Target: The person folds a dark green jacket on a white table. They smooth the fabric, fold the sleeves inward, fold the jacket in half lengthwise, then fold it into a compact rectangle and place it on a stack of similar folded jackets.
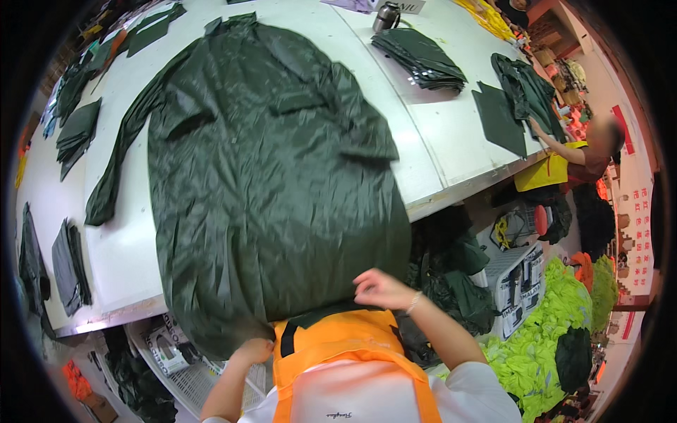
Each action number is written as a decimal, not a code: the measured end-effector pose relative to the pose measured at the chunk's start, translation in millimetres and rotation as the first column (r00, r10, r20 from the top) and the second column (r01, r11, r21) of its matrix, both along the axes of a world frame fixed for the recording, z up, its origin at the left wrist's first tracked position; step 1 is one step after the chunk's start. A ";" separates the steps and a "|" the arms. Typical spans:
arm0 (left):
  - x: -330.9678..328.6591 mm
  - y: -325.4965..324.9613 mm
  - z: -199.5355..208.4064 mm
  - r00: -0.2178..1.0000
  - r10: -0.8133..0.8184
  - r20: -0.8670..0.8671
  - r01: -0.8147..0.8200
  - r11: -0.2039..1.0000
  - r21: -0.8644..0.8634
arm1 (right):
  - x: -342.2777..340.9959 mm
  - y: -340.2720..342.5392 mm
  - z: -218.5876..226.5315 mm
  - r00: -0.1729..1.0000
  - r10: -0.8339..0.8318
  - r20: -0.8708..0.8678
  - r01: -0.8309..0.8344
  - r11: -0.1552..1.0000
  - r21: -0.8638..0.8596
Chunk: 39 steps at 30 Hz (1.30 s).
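Observation:
A long dark green raincoat (pixel 275 190) lies spread over the white table, collar at the far end and its hem hanging over the near edge by my orange apron (pixel 342 345). Its left sleeve reaches out across the table; the other is folded in over the body. My left hand (pixel 255 350) is closed at the lower left of the hem, its fingertips partly hidden against the dark fabric. Just above the hem, on the right, my right hand (pixel 381 289) is raised with loosely bent fingers apart and nothing visible in them.
Folded dark green garments (pixel 419 60) lie at the far right near a steel flask (pixel 386 17). More folded pieces (pixel 70 268) rest at left. A co-worker (pixel 596 148) handles dark green fabric at right. Below stand a white crate (pixel 518 282) and a lime-green garment heap (pixel 536 345).

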<state>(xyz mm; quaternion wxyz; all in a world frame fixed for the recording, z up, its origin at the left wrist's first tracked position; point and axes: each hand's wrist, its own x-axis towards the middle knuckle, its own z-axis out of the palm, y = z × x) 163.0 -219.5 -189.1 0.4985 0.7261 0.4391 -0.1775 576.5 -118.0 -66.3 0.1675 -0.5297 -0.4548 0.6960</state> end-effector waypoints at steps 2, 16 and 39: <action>38.2 77.0 106.0 0.997 0.025 -0.079 -0.057 0.900 -0.432 | 64.8 31.7 14.6 0.936 -0.310 0.169 0.281 0.944 0.175; 213.0 267.1 91.5 0.885 0.464 -0.034 -0.276 0.582 0.765 | 314.3 398.3 -55.4 0.293 -0.734 0.612 -0.017 0.637 0.771; 182.5 325.0 396.2 0.433 0.495 0.753 -0.881 0.411 0.236 | 6.9 366.4 -18.5 0.949 -0.245 -0.196 0.293 0.915 0.276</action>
